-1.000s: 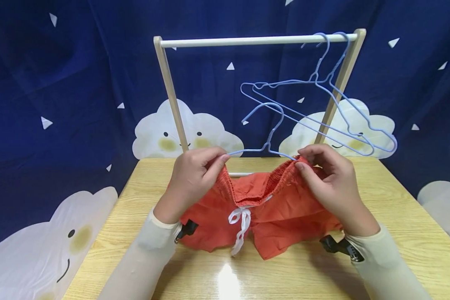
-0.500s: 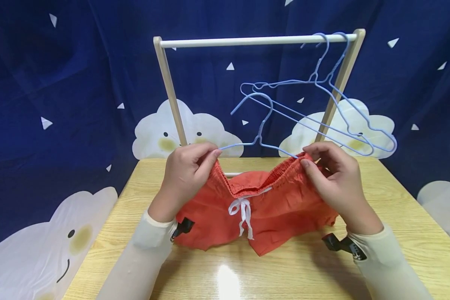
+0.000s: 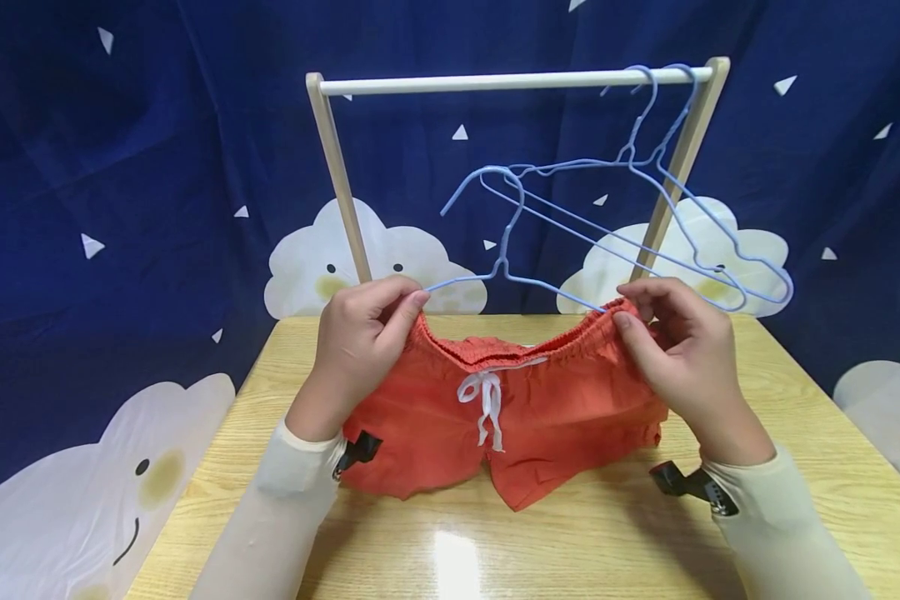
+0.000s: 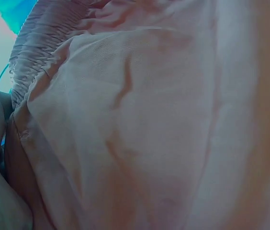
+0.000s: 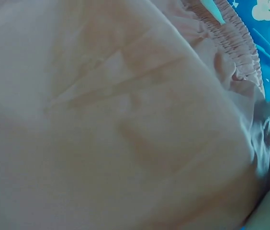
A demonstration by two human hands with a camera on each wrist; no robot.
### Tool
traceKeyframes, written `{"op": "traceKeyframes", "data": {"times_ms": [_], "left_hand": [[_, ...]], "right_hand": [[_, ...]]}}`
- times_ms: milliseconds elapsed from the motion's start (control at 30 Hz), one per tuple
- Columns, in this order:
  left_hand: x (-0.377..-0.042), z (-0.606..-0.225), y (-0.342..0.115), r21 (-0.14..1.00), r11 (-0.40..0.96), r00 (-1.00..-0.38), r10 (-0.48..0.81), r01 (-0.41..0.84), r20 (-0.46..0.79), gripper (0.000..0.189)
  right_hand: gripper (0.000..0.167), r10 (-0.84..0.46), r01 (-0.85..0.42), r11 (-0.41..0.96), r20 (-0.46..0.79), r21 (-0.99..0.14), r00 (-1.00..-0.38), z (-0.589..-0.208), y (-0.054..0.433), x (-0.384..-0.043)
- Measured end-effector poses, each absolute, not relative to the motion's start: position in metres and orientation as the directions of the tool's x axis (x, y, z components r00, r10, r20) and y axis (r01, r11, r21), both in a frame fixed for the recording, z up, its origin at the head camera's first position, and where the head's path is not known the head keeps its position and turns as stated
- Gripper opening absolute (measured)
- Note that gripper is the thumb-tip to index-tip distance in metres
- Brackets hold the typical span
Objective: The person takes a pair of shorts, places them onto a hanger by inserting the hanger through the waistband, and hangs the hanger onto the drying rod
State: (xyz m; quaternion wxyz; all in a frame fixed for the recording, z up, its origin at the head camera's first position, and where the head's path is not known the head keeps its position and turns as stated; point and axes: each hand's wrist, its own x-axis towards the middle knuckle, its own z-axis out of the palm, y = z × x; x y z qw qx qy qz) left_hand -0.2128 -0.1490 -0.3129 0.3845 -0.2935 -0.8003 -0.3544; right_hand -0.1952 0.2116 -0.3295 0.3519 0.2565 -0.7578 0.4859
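Note:
Orange-red shorts (image 3: 570, 408) with a gathered waistband and a white drawstring bow (image 3: 487, 396) are held up between both hands, over the table. A blue wire hanger (image 3: 504, 267) stands upright at the waist opening, its hook pointing left and its arm ends at the two hands. My left hand (image 3: 363, 342) pinches the left end of the waistband together with the hanger arm. On the other side my right hand (image 3: 678, 358) pinches the right end the same way. Both wrist views are nearly filled by the shorts' fabric (image 4: 125, 120); fingers show only at the edge.
Behind the shorts stands a rack with a white rail (image 3: 480, 82) and wooden posts. Two more blue hangers (image 3: 630, 158) hang at its right end, behind the held one. The wooden table (image 3: 555, 542) lies below, with a dark blue cloud-patterned curtain (image 3: 157, 208) at the back.
The held hanger has moved up and to the left. My hands have spread apart, stretching the waistband wider and flatter, and more of the hanger's arms shows between them.

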Motion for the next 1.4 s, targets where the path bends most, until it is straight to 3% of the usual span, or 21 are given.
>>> {"op": "traceKeyframes", "data": {"times_ms": [300,600,1400], "left_hand": [[-0.2133,-0.3143,-0.1467,0.362,0.56,-0.546,0.202,0.746,0.813,0.014],[-0.2118,-0.3125,-0.1458,0.378,0.522,-0.551,0.224,0.765,0.804,0.013],[-0.2132,-0.3086,-0.1548,0.406,0.479,-0.561,0.238,0.778,0.793,0.006]], "right_hand": [[0.03,-0.04,-0.731,0.416,0.792,-0.541,-0.609,-0.3312,0.2111,-0.1952],[0.025,0.016,-0.768,0.391,0.838,-0.507,-0.545,-0.3303,0.2078,-0.1943],[0.018,0.084,-0.806,0.24,0.839,-0.541,-0.538,-0.3277,0.2125,-0.1995]]}}
